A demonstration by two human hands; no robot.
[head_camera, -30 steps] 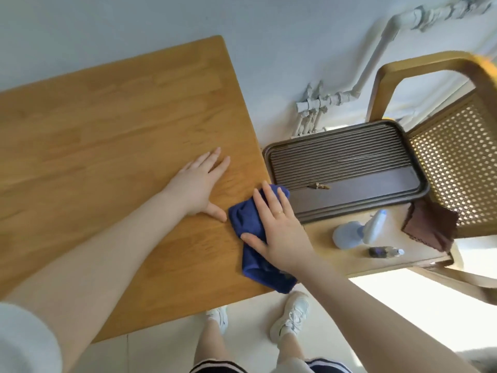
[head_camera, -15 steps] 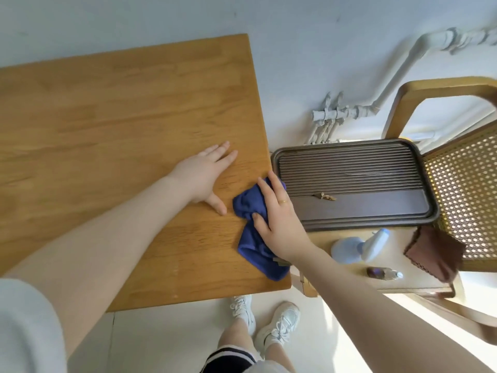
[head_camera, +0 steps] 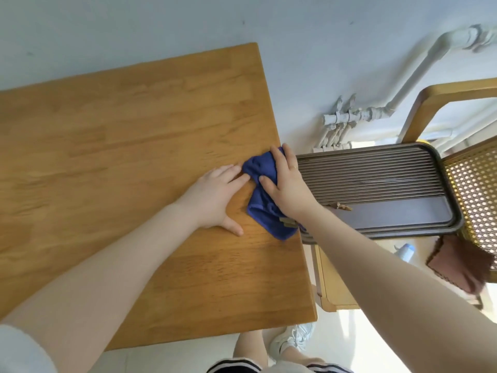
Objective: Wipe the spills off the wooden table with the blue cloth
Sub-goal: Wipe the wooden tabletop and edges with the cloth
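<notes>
Both your hands are on the wooden table [head_camera: 121,157] near its right edge. Left hand [head_camera: 215,196] lies flat, fingers straight, tips touching the blue cloth [head_camera: 262,195]. Right hand [head_camera: 286,185] presses down on the cloth w/ fingers spread, nearly straight. Cloth is bunched, soft, creased. Ribbed dark tray [head_camera: 376,184] sits just beside.

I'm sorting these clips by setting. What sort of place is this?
Probably a room in a home, perhaps a dining or tea corner: a wooden table against a plain wall, a cane-backed chair, a slatted tea tray, and exposed wall pipes.
</notes>
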